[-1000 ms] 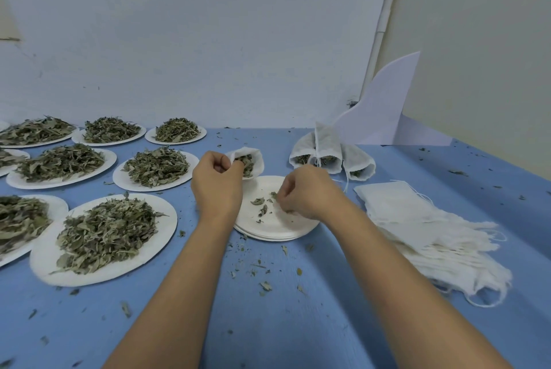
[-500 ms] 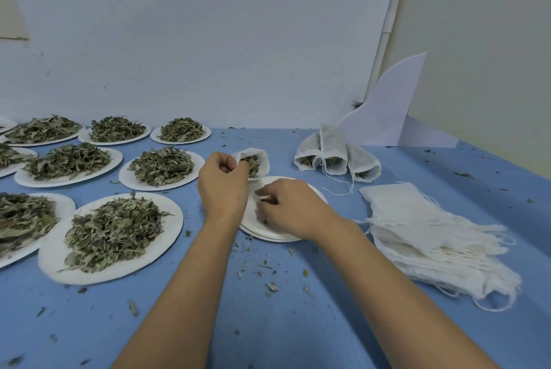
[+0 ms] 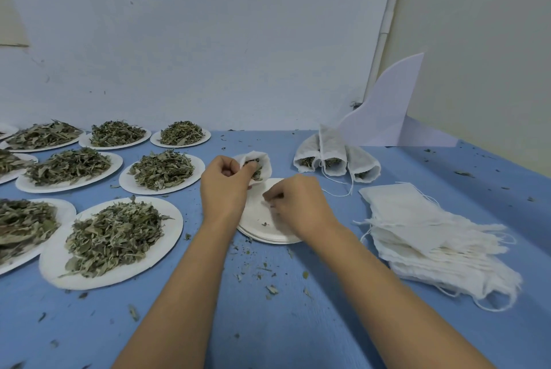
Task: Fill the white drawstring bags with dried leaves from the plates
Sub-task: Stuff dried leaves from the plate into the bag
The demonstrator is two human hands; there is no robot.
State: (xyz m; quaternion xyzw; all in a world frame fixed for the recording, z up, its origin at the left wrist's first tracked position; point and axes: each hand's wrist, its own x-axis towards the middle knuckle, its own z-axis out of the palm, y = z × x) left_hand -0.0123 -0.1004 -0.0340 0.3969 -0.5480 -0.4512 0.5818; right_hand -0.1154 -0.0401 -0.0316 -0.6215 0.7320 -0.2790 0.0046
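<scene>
Left hand (image 3: 222, 186) grips the part-filled drawstring bag (image 3: 265, 160); right hand (image 3: 293, 204) curls over the nearly bare plate (image 3: 257, 229), grasp unclear.

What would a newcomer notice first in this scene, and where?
On the left of the blue table stand round white plates heaped with dried green leaves. In the middle, the left hand holds open a partly filled white drawstring bag, and the right hand curls over a nearly bare stack of white plates. A pile of flat empty white bags lies on the right.
</scene>
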